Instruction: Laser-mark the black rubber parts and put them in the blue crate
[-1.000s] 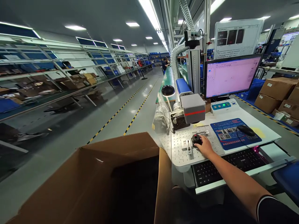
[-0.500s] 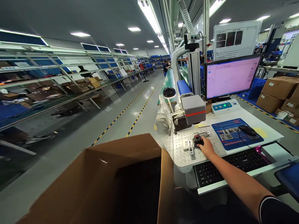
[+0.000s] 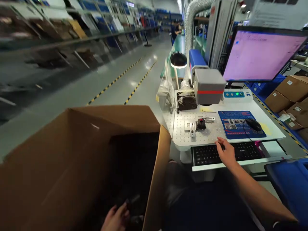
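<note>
My right hand is over the keyboard at the bench's front edge, fingers apart, holding nothing. A round black part, a red spot of light on top, sits on the perforated metal plate against small metal stops. Above and behind it hangs the grey head of a machine with a red stripe. Low inside the cardboard box, my left hand has curled fingers by a dark, shiny piece. Shadow and blur hide what it grips.
A black mouse lies on a blue mouse pad, with a monitor behind. A small lamp and a fan stand at the bench's left. A blue bin is at the right. Far off sits another person.
My right hand has let go of the round black part and drawn back over the keyboard. My left hand has come into view inside the box. The view has tilted down.
</note>
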Motion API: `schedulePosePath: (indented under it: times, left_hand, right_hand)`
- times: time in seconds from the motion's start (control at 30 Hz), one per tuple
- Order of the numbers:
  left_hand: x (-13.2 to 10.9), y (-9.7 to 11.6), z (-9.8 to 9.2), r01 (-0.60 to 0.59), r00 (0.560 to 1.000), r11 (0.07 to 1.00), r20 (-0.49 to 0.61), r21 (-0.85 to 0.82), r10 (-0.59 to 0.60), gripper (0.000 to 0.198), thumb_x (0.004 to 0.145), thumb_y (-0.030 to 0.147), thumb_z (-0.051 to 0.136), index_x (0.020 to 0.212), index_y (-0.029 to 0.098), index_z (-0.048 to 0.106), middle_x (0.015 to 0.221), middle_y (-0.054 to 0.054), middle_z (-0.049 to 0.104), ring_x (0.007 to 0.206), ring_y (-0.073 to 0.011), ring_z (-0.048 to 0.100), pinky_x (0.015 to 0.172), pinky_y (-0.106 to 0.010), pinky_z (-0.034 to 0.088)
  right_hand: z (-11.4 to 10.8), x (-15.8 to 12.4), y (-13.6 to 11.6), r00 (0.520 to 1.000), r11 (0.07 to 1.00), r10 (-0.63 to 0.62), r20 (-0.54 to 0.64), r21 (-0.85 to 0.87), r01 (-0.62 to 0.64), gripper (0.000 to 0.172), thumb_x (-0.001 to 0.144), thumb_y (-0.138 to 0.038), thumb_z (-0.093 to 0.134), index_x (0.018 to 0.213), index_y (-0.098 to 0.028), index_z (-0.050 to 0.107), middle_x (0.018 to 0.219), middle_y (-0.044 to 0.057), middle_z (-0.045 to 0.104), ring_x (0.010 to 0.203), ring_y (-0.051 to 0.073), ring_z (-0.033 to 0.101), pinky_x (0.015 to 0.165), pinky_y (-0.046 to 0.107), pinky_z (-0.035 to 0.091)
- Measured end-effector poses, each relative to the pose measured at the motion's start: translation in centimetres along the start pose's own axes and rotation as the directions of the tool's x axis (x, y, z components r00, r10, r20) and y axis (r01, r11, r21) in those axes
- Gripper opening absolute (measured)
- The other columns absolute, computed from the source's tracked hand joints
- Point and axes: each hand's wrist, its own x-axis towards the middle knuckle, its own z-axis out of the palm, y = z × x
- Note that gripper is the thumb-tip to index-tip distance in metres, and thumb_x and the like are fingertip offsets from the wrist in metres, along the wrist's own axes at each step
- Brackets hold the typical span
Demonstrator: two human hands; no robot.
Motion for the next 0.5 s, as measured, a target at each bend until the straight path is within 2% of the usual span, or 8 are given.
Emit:
schedulePosePath:
  times: [0.1,0.2,0.33,0.5]
  left_hand:
    - [0.7,-0.5,0.2,0.026,1.000,0.999,0.010,-0.040,-0.025,0.049,0.051,0.011,0.079,0.089,0.025,0.050,0.062,0.005,0.057,0.046,-0.0113,0.051,0.041,-0.016,0.038]
    - [0.7,-0.7,0.3,0.034,0.999,0.998,0.013,-0.056,-0.033,0.051,0.048,0.011,0.081,0.086,0.024,0.050,0.063,0.005,0.059,0.046,-0.0119,0.052,0.041,-0.017,0.039]
    - [0.1,-0.4,0.6,0.046,0.999,0.997,0.014,-0.056,-0.045,0.049,0.049,0.013,0.082,0.083,0.024,0.049,0.061,0.004,0.058,0.045,-0.0118,0.049,0.041,-0.019,0.039]
    - [-0.7,0.2,0.8,0.067,0.998,0.996,0.024,-0.062,-0.066,0.043,0.055,0.014,0.083,0.081,0.022,0.050,0.062,0.003,0.056,0.048,-0.0119,0.048,0.042,-0.020,0.037]
  right_hand:
    - [-1.8,-4.8,-0.1,0.995,0.998,0.017,0.093,-0.057,-0.012,0.031,0.097,-0.035,0.050,0.123,-0.023,0.062,0.099,0.008,0.076,0.093,0.023,0.072,0.093,0.045,0.058]
    - [-2.0,-7.8,0.3,0.986,0.993,0.027,0.162,-0.120,-0.007,0.030,0.098,-0.033,0.047,0.123,-0.025,0.063,0.100,0.009,0.076,0.097,0.025,0.071,0.093,0.048,0.058]
    - [-1.3,-8.7,0.9,0.982,0.989,0.002,0.190,-0.148,0.026,0.031,0.098,-0.031,0.046,0.124,-0.026,0.063,0.103,0.008,0.076,0.100,0.026,0.070,0.095,0.051,0.057]
    - [-0.9,-8.6,1.2,0.968,0.986,0.036,0.248,-0.165,0.005,0.036,0.099,-0.026,0.042,0.130,-0.025,0.059,0.109,0.008,0.075,0.105,0.026,0.068,0.095,0.051,0.057]
